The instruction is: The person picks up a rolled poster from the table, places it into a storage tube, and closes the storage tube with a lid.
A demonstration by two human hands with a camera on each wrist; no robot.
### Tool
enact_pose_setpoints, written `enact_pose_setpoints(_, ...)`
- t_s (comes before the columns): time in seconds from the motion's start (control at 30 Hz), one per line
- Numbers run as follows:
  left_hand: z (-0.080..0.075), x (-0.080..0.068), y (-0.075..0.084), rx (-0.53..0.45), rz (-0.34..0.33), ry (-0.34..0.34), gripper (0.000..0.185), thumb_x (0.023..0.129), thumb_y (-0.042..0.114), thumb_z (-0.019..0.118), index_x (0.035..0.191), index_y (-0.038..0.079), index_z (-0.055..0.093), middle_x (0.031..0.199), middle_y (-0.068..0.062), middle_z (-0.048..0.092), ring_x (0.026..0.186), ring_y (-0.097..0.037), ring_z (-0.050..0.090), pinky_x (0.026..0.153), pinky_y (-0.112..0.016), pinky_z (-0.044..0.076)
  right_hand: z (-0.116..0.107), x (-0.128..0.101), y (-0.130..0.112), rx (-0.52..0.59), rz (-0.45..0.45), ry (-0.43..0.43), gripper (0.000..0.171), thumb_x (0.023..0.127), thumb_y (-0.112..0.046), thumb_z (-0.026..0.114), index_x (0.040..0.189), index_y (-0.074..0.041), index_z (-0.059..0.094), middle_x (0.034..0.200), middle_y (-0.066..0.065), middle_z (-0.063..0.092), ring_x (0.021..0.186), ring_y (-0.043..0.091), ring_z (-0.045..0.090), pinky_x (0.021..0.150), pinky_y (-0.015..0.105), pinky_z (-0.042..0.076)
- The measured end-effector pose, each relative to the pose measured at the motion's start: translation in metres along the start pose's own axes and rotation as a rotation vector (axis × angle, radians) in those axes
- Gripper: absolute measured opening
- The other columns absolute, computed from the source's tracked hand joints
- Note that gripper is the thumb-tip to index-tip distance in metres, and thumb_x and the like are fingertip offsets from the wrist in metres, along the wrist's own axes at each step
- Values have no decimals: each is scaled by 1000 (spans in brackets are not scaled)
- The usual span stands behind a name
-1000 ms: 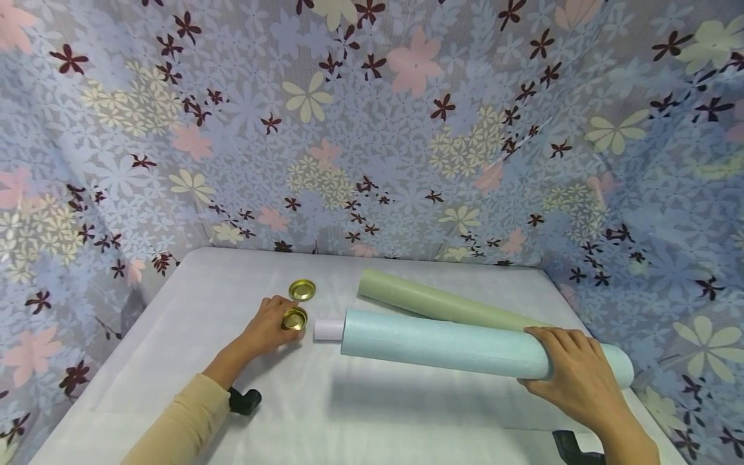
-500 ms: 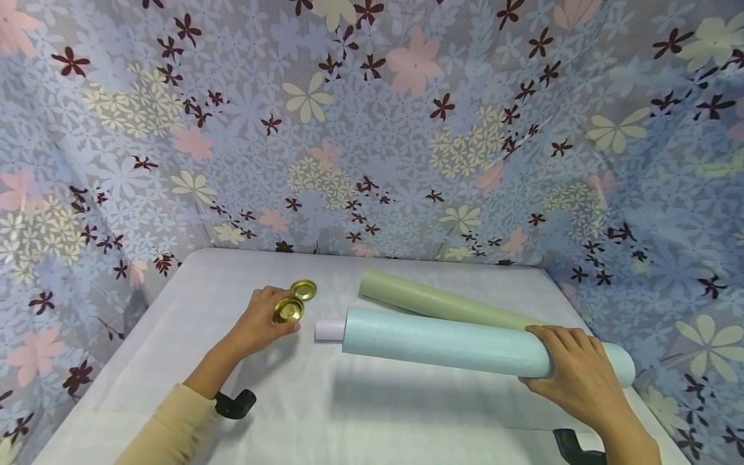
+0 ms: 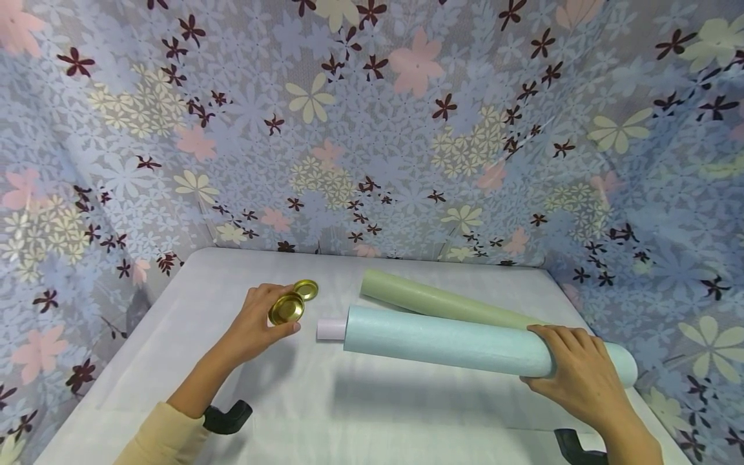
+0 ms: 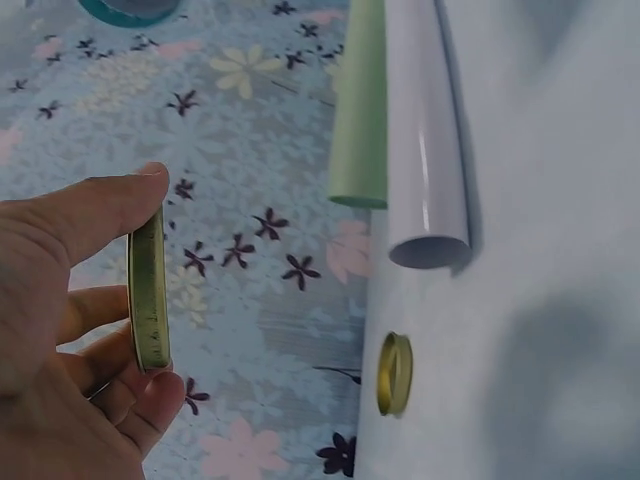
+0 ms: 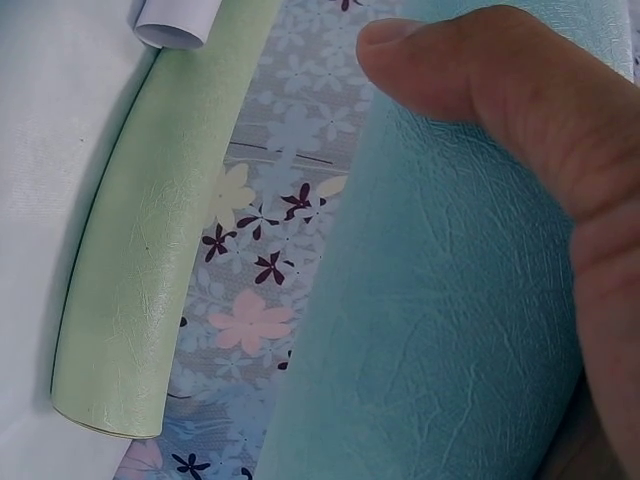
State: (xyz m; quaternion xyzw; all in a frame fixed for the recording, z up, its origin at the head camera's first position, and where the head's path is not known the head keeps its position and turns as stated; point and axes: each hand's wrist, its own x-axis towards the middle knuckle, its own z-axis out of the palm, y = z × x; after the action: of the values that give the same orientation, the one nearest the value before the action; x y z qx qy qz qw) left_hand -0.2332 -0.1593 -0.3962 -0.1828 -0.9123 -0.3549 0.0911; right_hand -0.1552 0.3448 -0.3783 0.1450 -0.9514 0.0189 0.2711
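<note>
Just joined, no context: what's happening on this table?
A person works at a white table. The left hand holds a gold lid lifted off the surface; a second gold lid lies just behind it. The right hand grips the near end of a light blue roll, whose white inner tube sticks out at the far end. A green roll lies behind.

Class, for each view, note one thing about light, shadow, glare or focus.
Head view: soft shadows fall on the table under the blue roll, and the backdrop bows at the edges. Left wrist view: a glare streak runs along the white tube. Right wrist view: the thumb looms close and slightly soft.
</note>
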Motion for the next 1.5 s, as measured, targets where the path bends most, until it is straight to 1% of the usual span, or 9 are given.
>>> enact_pose_setpoints(0.13, -4, -6, 10, -48, -10, 11, 65, 79, 24, 75, 137, 12, 48, 129, -12, 48, 118, -26, 37, 91, -50, 43, 0, 0, 0, 2, 2, -3, 87, 43, -37, 91, 120, -13, 57, 112, 12, 61, 97, 35, 50, 79, 53, 37)
enact_pose_setpoints(0.2, -5, -9, 15, -72, -8, 16, 66, 79, 24, 76, 138, 14, 47, 130, -10, 48, 117, -25, 37, 89, -47, 44, -1, 0, 1, 4, -1, -2, 88, 43, -36, 91, 121, -13, 56, 112, 13, 61, 98, 36, 50, 79, 53, 37)
enact_pose_setpoints(0.4, -7, -16, 26, -157, 30, 35, 67, 79, 24, 76, 139, 17, 46, 132, -7, 49, 115, -18, 39, 87, -36, 43, -2, 1, 1, 6, -10, 7, 89, 43, -36, 91, 121, -13, 56, 113, 13, 60, 98, 36, 50, 79, 53, 36)
enact_pose_setpoints(0.5, -8, -20, 31, -201, 45, 42, 68, 79, 24, 76, 139, 19, 46, 132, -4, 49, 114, -14, 39, 87, -35, 43, -2, 1, 1, 10, -13, 12, 89, 43, -35, 91, 121, -12, 56, 113, 13, 60, 99, 36, 49, 80, 53, 36)
enact_pose_setpoints(0.7, -10, -29, 39, -293, 46, 34, 69, 80, 22, 75, 140, 26, 43, 131, 1, 48, 113, -8, 41, 89, -31, 44, -2, 1, 0, 17, -14, 22, 89, 42, -33, 91, 121, -13, 56, 113, 12, 60, 99, 35, 49, 82, 53, 35)
enact_pose_setpoints(0.83, -9, -33, 43, -338, 63, 29, 68, 81, 20, 75, 140, 27, 41, 130, 0, 47, 112, -8, 42, 91, -26, 44, -3, 1, -1, 18, -20, 28, 89, 42, -33, 91, 121, -13, 56, 113, 12, 60, 99, 35, 49, 82, 53, 35)
enact_pose_setpoints(1.1, -6, -38, 45, -427, 78, 2, 66, 83, 19, 72, 140, 31, 40, 132, 3, 46, 115, -5, 45, 93, -23, 43, -5, 1, -3, 18, -26, 22, 90, 41, -33, 91, 121, -13, 56, 113, 13, 59, 100, 35, 49, 82, 54, 35)
enact_pose_setpoints(1.3, -3, -40, 45, -505, 126, -9, 65, 84, 12, 70, 140, 27, 40, 134, 1, 45, 119, -5, 44, 94, -19, 40, -6, 2, -4, 16, -30, 32, 90, 40, -33, 91, 121, -13, 56, 112, 12, 60, 99, 34, 50, 78, 52, 36)
enact_pose_setpoints(1.5, 0, -40, 47, -562, 127, -27, 66, 84, 11, 70, 141, 27, 39, 136, 2, 44, 121, -6, 43, 94, -19, 41, -7, 2, -5, 27, -49, 49, 90, 40, -31, 91, 121, -13, 57, 112, 12, 60, 99, 34, 50, 78, 53, 36)
